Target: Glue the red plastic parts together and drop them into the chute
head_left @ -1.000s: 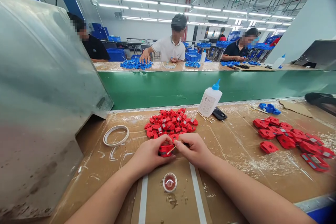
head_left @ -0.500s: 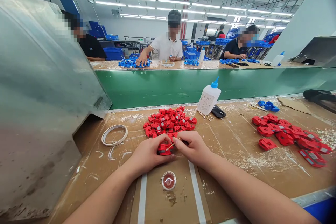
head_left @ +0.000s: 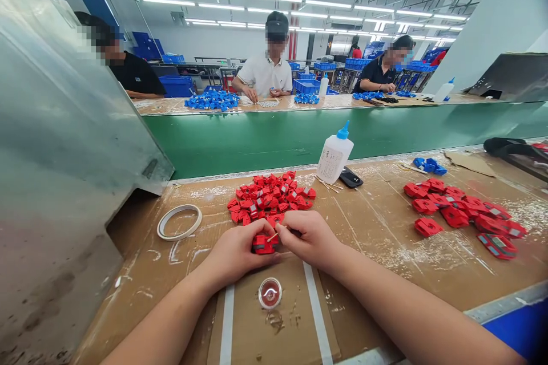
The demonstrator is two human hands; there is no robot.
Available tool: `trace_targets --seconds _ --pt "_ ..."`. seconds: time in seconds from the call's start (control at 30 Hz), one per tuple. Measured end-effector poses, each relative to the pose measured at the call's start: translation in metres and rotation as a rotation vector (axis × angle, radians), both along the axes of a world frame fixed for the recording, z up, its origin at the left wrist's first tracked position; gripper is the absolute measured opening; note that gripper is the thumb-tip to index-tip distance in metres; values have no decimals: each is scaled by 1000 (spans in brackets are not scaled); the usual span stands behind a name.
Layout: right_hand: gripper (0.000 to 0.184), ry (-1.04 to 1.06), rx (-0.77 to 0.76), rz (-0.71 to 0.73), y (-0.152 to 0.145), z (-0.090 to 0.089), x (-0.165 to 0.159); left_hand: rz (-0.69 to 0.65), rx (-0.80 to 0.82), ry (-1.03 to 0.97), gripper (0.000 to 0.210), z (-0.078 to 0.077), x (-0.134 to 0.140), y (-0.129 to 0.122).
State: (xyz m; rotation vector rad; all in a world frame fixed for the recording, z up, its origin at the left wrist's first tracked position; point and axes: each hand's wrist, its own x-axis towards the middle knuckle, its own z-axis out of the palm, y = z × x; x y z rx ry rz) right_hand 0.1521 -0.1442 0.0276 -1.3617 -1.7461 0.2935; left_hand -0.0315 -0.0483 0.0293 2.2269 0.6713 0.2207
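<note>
The red part [head_left: 263, 245] is gripped in the left hand [head_left: 237, 248], with the thumb above and the fingers curled around it, above the far end of the cardboard sheet [head_left: 289, 339]. A thin stick [head_left: 273, 236] is pinched between the thumb and fingers of the right hand [head_left: 310, 236]; it is slanted down to the left across the face of the red part. Whether its tip touches the surface cannot be told.

The round dish [head_left: 270, 293], containing reddish-brown material, is placed on the sheet between two white strips, nearer to the operator than the hands. A pile of red parts [head_left: 272, 197] is heaped just beyond the hands, towards the far edge of the workbench [head_left: 377, 228]. The tape roll [head_left: 175, 238] is laid flat to the left of the pile, near the metal housing [head_left: 64, 182].

Near the far edge, right of the pile, the blue-capped bottle [head_left: 335, 158] is positioned beside loose sticks [head_left: 329, 183] and a black object [head_left: 351, 177]. A second group of red parts [head_left: 462, 208] is spread on the right side, with blue parts [head_left: 429, 166] located beyond it, near the far edge.
</note>
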Motion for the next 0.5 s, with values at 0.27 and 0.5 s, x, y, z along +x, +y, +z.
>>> trace_targets --seconds 0.27,0.5 --pt "41 92 -46 225 -12 14 3 89 -213 -212 36 -4 -2 10" --pt "43 -250 -192 441 -11 9 6 446 -301 -539 44 -3 -3 21"
